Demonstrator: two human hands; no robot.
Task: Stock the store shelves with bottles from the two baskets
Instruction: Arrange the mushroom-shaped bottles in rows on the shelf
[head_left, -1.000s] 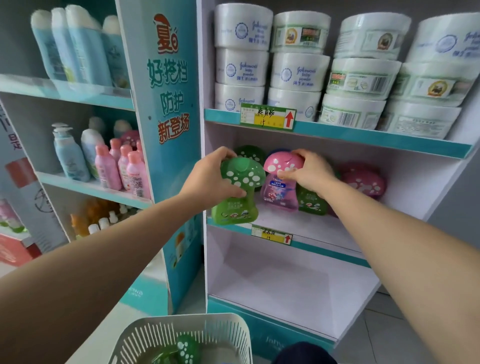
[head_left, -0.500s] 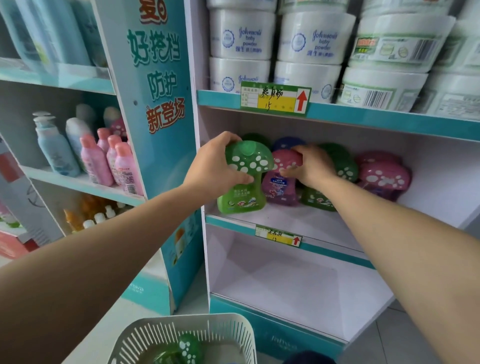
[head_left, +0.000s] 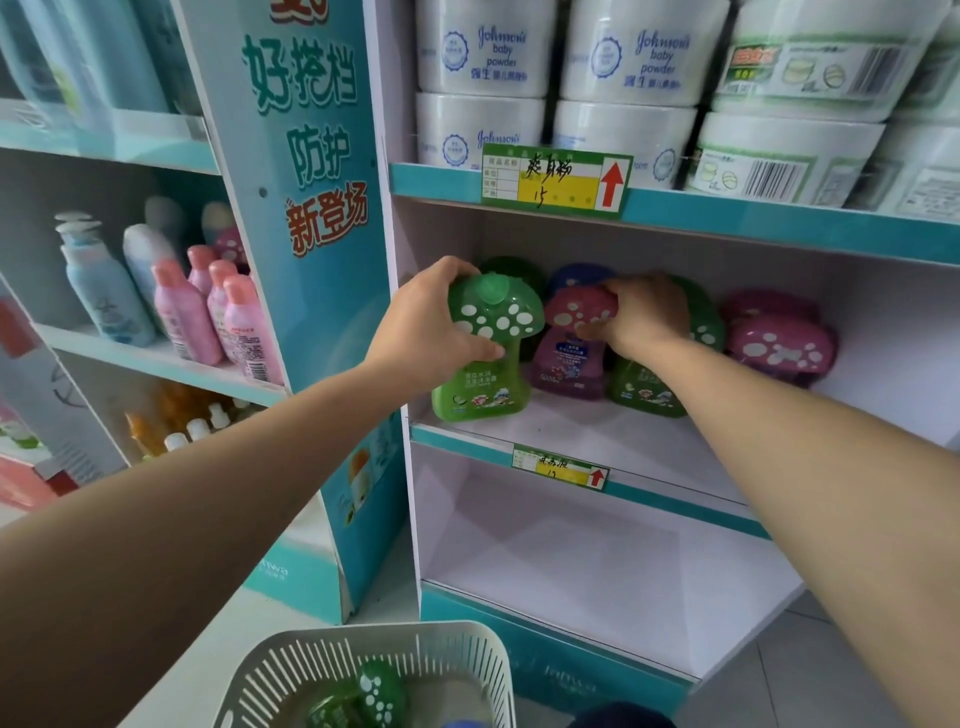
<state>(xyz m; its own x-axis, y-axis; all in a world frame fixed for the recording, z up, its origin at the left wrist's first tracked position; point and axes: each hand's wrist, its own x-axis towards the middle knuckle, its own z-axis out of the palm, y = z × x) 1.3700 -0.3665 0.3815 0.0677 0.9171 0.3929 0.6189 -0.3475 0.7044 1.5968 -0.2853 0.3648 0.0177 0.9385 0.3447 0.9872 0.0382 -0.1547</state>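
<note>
My left hand (head_left: 426, 332) grips the cap of a green mushroom-shaped bottle (head_left: 483, 384) standing at the front left of the middle shelf (head_left: 597, 436). My right hand (head_left: 641, 317) grips the pink spotted cap of a purple mushroom bottle (head_left: 569, 364) just to its right. Behind and beside them stand another green bottle (head_left: 647, 389), a blue-capped one (head_left: 576, 274) and pink-capped ones (head_left: 776, 348). A white slotted basket (head_left: 291, 670) at the bottom holds more green bottles (head_left: 382, 693).
White powder tubs (head_left: 623, 67) fill the shelf above. The lower shelf (head_left: 571, 561) is bare. A teal divider panel (head_left: 311, 208) separates the left shelves, which carry blue and pink bottles (head_left: 182, 306). Price tags hang on the shelf edges.
Both hands have pushed their bottles further onto the middle shelf, and the green bottle now stands on it. The camera has moved closer and tilted down.
</note>
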